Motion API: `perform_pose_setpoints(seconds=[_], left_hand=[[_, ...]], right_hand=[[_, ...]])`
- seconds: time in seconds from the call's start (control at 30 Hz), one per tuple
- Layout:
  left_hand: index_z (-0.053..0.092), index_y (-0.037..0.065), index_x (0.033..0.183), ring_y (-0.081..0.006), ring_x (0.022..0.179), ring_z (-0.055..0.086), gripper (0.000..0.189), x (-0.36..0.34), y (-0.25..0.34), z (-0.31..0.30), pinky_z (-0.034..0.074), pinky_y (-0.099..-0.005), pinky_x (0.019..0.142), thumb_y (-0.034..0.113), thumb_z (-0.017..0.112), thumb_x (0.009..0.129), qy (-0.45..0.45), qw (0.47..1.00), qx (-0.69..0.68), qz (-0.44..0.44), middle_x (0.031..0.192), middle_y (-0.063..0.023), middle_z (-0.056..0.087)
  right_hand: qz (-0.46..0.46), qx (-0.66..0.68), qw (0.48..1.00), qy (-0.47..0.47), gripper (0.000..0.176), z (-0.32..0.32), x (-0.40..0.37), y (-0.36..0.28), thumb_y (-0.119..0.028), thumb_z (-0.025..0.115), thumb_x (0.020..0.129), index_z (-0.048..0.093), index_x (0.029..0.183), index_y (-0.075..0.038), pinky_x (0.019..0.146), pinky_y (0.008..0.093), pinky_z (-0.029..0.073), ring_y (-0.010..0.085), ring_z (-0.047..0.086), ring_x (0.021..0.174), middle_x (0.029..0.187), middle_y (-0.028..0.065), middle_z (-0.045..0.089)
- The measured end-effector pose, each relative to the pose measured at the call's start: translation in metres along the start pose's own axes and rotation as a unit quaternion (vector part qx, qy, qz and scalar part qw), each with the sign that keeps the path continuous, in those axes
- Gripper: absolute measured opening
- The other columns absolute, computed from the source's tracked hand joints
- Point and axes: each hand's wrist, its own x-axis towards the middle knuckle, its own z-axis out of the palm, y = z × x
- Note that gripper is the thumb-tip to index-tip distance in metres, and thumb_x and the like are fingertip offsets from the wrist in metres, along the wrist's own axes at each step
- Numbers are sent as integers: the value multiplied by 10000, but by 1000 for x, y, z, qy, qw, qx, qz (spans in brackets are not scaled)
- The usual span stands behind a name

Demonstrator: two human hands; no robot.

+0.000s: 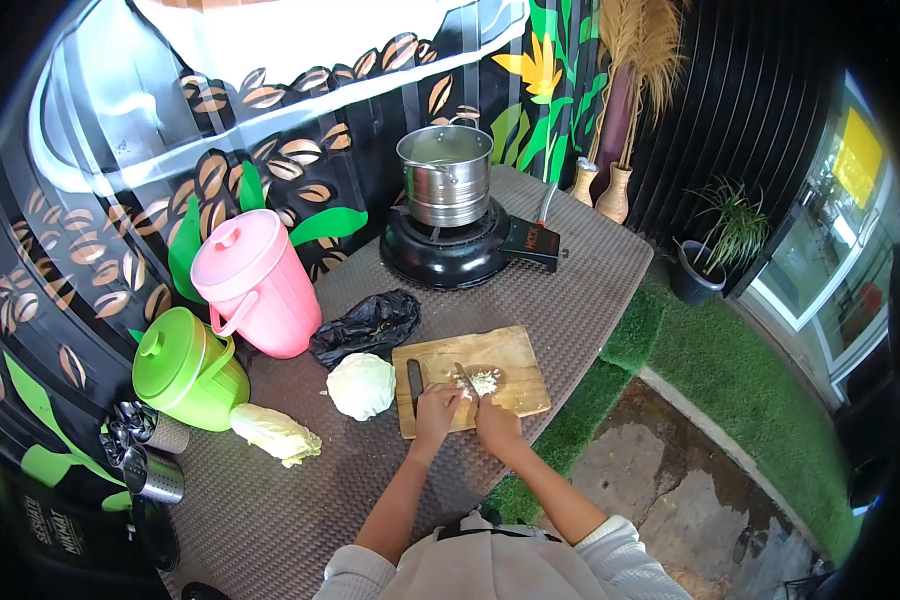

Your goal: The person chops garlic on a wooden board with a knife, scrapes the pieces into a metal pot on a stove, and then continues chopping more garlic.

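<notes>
A wooden cutting board (526,368) with a dark handle slot lies near the table's front edge, bearing a small heap of finely chopped pale pieces (484,381). My right hand (496,424) is closed round a knife (464,378), its blade pointing away from me beside the heap. Just left of the blade is my left hand (437,412), fingers drawn together low over the board; whatever they pinch is too small to make out. A round pale cabbage (361,387) sits left of the board. Farther left lies a longer napa cabbage (275,434).
A steel pot (447,180) stands on a black portable stove (445,247) at the back. A black plastic bag (368,325), pink pitcher (257,285), green pitcher (192,370) and metal cutlery holders (153,473) line the left side. Grass and wet floor lie right of the table.
</notes>
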Motion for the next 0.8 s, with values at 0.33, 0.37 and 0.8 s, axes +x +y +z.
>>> perform_pose_setpoints(seconds=[0.33, 0.37, 0.8], left_hand=[[715, 13, 844, -295, 810, 615, 100, 0, -12, 6, 501, -367, 700, 45, 695, 752, 20, 997, 53, 50, 863, -138, 674], [715, 13, 844, -295, 810, 615, 100, -2, -11, 5, 501, -367, 700, 45, 695, 752, 18, 997, 54, 51, 863, -138, 674], [705, -14, 834, -248, 687, 683, 91, 6, -15, 4, 532, -302, 648, 33, 693, 756, -15, 999, -37, -34, 771, -160, 686]], right_hand=[[41, 29, 999, 18, 210, 19, -1, -10, -132, 474, 886, 464, 1023, 27, 613, 457, 536, 373, 668, 702, 777, 222, 656], [42, 31, 998, 18, 210, 14, 1, -8, -132, 474, 886, 464, 1023, 27, 613, 457, 536, 373, 668, 702, 777, 222, 656], [9, -3, 999, 37, 189, 16, 8, -11, -119, 464, 884, 468, 1008, 23, 611, 421, 551, 349, 679, 714, 762, 212, 660]])
